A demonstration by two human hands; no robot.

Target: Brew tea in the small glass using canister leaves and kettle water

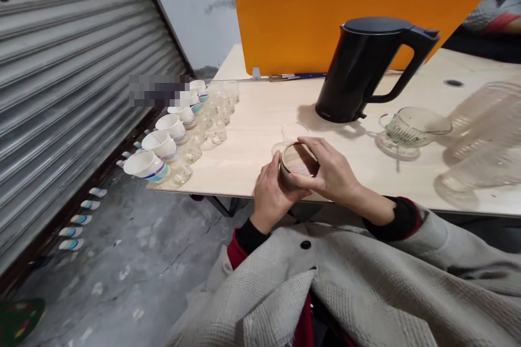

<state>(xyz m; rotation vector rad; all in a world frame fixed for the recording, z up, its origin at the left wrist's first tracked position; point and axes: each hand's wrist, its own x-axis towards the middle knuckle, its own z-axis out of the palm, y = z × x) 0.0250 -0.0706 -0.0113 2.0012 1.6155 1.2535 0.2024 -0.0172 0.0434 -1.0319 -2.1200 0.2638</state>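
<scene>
Close to the table's front edge, a small round container with a brownish, wood-grained top (299, 158) is held between my two hands. My left hand (271, 195) wraps round its left side and underside. From above, my right hand (331, 171) grips the rim on the right, thumb at the near side and fingers at the far side. Its lower part is mostly hidden by my fingers. Just behind it stands a clear cup (295, 130). A black electric kettle (358, 73) stands further back, and a clear glass cup with green bits in it (415, 127) is to the right.
Rows of white paper cups (158, 143) and small clear cups (217, 133) line the table's left end. Stacked clear plastic cups (488, 124) lie at the right. An orange divider (345, 11) stands at the back, brushes or pens at its foot. A person's arm (504, 23) shows beyond it.
</scene>
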